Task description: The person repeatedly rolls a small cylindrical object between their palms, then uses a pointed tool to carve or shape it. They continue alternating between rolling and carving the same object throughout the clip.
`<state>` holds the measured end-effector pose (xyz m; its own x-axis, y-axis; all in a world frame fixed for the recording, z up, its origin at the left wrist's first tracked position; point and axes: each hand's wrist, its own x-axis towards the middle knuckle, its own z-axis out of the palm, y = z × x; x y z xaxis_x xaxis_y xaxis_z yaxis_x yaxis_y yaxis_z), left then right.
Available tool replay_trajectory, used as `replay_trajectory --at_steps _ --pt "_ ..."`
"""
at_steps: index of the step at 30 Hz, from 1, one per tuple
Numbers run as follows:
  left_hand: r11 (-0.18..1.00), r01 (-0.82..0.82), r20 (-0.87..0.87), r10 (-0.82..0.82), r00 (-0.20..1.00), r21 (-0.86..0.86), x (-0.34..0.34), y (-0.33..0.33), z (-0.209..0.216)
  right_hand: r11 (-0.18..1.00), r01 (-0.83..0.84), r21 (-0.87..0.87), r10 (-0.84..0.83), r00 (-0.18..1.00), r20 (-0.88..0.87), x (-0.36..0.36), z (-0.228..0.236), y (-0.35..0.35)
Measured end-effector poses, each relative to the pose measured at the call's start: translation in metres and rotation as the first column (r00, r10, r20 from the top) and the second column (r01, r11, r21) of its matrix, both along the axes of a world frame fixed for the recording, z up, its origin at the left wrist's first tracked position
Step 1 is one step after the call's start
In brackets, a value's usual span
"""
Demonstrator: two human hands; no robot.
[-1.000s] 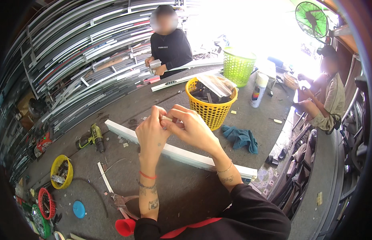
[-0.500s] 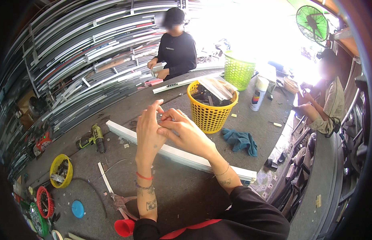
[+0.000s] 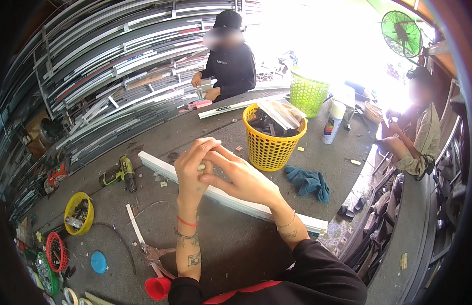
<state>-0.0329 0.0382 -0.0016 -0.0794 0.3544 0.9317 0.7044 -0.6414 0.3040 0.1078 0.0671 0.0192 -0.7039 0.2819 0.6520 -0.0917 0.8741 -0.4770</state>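
Observation:
My left hand (image 3: 190, 170) and my right hand (image 3: 241, 178) are raised together over the workbench, fingers curled and pressed against each other. The right fingers lie across the left fingertips, and the right thumb reaches under them. A small pale thing (image 3: 201, 166) shows between the fingers; its kind is too covered to tell. Below and behind the hands, a long white profile bar (image 3: 261, 208) lies slanting across the bench, untouched as far as I see. Just beyond the right hand stands a yellow basket (image 3: 271, 147) of dark parts, with clear plastic pieces on top.
A cordless drill (image 3: 125, 173) lies left. Small baskets, one a yellow bowl (image 3: 78, 198), line the left edge, near a blue disc (image 3: 98, 263). A blue cloth (image 3: 308, 182), spray can (image 3: 333, 122) and green basket (image 3: 307, 94) are right. One co-worker stands opposite; another sits at right.
My right fingers have closed over my left fingertips, and the left index finger, raised before, is now bent down. The view has shifted slightly.

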Motion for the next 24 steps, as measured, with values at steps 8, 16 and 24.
replay_trajectory --at_steps 8,16,24 --pt "0.979 -0.139 -0.058 0.132 0.990 -0.151 0.001 -0.002 0.003 0.997 0.073 0.000 -0.073 0.997 -0.003 0.006 0.002 0.005" --pt "0.958 -0.069 -0.232 0.002 0.973 -0.280 0.006 -0.004 0.006 0.993 0.004 -0.118 -0.010 0.998 -0.055 0.008 0.001 0.013" --pt "0.978 -0.079 -0.153 0.050 0.987 -0.194 0.005 -0.002 0.004 0.965 0.147 -0.215 -0.182 0.971 -0.152 0.009 0.001 0.023"
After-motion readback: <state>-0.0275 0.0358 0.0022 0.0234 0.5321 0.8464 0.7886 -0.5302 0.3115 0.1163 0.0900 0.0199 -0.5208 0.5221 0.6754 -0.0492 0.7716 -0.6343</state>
